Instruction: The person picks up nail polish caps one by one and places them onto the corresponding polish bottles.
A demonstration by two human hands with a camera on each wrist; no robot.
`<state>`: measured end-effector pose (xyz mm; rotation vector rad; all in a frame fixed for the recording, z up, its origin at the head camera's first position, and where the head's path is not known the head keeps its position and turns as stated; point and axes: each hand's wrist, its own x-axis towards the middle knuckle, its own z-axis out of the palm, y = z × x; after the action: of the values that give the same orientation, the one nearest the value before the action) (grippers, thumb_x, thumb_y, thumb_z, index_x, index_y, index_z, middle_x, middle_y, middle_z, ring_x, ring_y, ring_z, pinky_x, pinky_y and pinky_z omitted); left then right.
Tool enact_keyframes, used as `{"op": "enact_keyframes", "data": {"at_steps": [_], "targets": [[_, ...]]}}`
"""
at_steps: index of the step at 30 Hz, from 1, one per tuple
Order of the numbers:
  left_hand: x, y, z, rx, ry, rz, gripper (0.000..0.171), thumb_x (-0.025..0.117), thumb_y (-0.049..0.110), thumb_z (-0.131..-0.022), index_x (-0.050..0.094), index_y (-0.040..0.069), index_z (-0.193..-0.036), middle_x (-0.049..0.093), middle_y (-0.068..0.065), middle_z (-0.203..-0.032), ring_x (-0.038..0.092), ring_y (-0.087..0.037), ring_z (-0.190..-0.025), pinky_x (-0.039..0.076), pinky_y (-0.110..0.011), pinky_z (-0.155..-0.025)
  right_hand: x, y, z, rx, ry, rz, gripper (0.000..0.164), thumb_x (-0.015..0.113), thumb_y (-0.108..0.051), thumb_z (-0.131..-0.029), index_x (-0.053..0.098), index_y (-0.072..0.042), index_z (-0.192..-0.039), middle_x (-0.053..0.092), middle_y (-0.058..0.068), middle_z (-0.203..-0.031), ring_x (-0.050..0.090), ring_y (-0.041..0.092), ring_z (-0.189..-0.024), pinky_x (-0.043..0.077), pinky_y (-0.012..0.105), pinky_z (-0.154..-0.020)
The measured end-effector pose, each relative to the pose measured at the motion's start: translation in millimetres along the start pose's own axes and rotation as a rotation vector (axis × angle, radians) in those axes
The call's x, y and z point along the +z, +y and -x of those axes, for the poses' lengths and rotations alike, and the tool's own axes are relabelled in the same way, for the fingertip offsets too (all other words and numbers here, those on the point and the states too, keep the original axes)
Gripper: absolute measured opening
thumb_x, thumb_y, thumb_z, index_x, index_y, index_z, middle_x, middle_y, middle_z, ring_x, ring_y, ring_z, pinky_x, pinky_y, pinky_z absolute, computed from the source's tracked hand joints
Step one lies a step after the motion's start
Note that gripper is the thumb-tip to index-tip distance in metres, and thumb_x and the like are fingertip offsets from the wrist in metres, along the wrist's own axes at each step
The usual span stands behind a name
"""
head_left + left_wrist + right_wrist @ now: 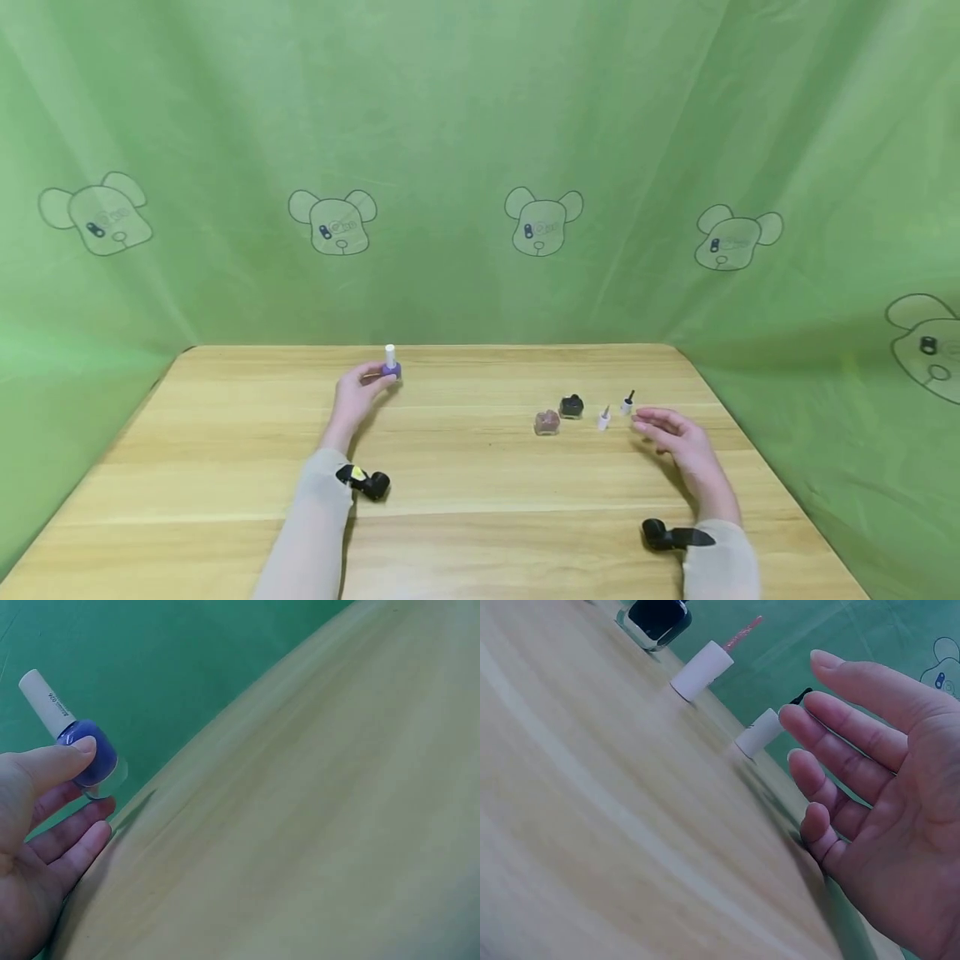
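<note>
My left hand pinches a purple nail polish bottle between thumb and fingers. Its white cap is on, pointing up and tilted in the left wrist view. At the right, my right hand holds nothing, its fingers loosely bent and thumb apart. Close beside its fingertips, a white cap with a dark brush stands brush up on the table. Another white cap with a pinkish brush stands to its left, also brush up. Two uncapped polish bottles, one pink and one black, stand further left.
The wooden table reaches back to a green curtain with printed bear heads, which also hangs along both sides. A black wrist camera sits on the left sleeve, another on the right.
</note>
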<state>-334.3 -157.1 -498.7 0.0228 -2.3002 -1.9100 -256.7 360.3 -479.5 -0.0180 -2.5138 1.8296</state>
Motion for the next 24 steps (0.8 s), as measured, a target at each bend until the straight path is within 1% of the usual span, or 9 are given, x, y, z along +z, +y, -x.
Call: {"op": "enact_keyframes", "data": {"at_steps": [4,9,11,12,14,16,18,21,24], "targets": [[-5.6,-2.8,-5.8,0.021,-0.021,-0.053,0.042,0.072,0.016,-0.087,0.061,0.003,-0.125,0.064,-0.020,-0.126,0.062,-0.033,-0.115,0.051,-0.042,-0.102,2.6,2.6,-2.7,0.006,-0.018,0.058,0.050,0.068,-0.029,-0.092,0.055,-0.001,-0.130,0.067,-0.028,-0.100,0.062,-0.004,-0.091,0.047,0.024,-0.072],[-15.9,-5.8,-12.1,0.021,-0.046,-0.077,0.045,0.072,0.017,-0.087,0.059,0.002,-0.127,0.063,-0.022,-0.127,0.062,-0.034,-0.115,0.052,-0.041,-0.100,6.0,4.8,-5.3,0.007,-0.042,0.129,0.055,0.067,-0.033,-0.092,0.053,-0.001,-0.134,0.065,-0.030,-0.103,0.059,-0.010,-0.094,0.044,0.023,-0.076],[-21.0,-7.3,-13.6,0.018,-0.048,-0.100,0.046,0.072,0.018,-0.088,0.059,0.001,-0.128,0.063,-0.022,-0.127,0.062,-0.034,-0.115,0.053,-0.039,-0.099,7.5,5.0,-5.8,0.003,-0.048,0.134,0.056,0.068,-0.033,-0.091,0.053,-0.001,-0.134,0.068,-0.025,-0.107,0.059,-0.011,-0.095,0.044,0.020,-0.080],[-23.6,-7.9,-14.1,0.021,-0.051,-0.120,0.045,0.072,0.019,-0.088,0.059,0.001,-0.128,0.063,-0.022,-0.127,0.063,-0.033,-0.115,0.053,-0.038,-0.099,8.4,4.9,-5.9,-0.001,-0.050,0.133,0.055,0.068,-0.032,-0.091,0.053,-0.001,-0.134,0.070,-0.020,-0.111,0.058,-0.012,-0.096,0.045,0.017,-0.082],[-28.1,-9.3,-15.3,0.019,-0.053,-0.144,0.045,0.071,0.020,-0.088,0.060,0.001,-0.127,0.064,-0.021,-0.127,0.063,-0.033,-0.114,0.054,-0.036,-0.097,9.9,5.3,-6.2,-0.019,-0.061,0.132,0.055,0.068,-0.031,-0.091,0.053,0.000,-0.134,0.071,-0.005,-0.119,0.058,-0.013,-0.099,0.045,0.012,-0.086],[-31.9,-10.2,-16.4,0.019,-0.057,-0.168,0.043,0.071,0.019,-0.089,0.061,0.002,-0.126,0.065,-0.020,-0.126,0.063,-0.033,-0.114,0.054,-0.036,-0.096,11.9,5.5,-6.6,-0.032,-0.064,0.124,0.055,0.070,-0.029,-0.090,0.054,0.001,-0.134,0.068,0.008,-0.125,0.059,-0.013,-0.101,0.044,0.007,-0.088],[-34.3,-11.0,-17.3,0.032,-0.063,-0.197,0.042,0.071,0.020,-0.089,0.061,0.001,-0.126,0.065,-0.020,-0.126,0.063,-0.033,-0.114,0.054,-0.038,-0.097,13.4,6.0,-7.0,-0.044,-0.067,0.132,0.054,0.070,-0.028,-0.090,0.054,0.001,-0.134,0.064,0.017,-0.128,0.058,-0.013,-0.102,0.041,0.004,-0.089],[-35.7,-11.0,-18.4,0.046,-0.059,-0.231,0.041,0.072,0.020,-0.088,0.063,0.002,-0.124,0.066,-0.020,-0.125,0.063,-0.034,-0.115,0.050,-0.043,-0.101,15.0,5.9,-7.5,-0.047,-0.068,0.150,0.053,0.070,-0.027,-0.090,0.055,-0.001,-0.134,0.062,0.019,-0.131,0.057,-0.013,-0.103,0.039,0.002,-0.090],[-35.0,-10.8,-19.3,0.060,-0.064,-0.264,0.039,0.072,0.021,-0.088,0.064,0.002,-0.122,0.067,-0.020,-0.123,0.062,-0.035,-0.115,0.047,-0.047,-0.105,15.6,4.2,-7.2,-0.050,-0.068,0.177,0.052,0.069,-0.028,-0.090,0.055,-0.002,-0.133,0.062,0.019,-0.132,0.056,-0.013,-0.104,0.037,0.001,-0.091]]}}
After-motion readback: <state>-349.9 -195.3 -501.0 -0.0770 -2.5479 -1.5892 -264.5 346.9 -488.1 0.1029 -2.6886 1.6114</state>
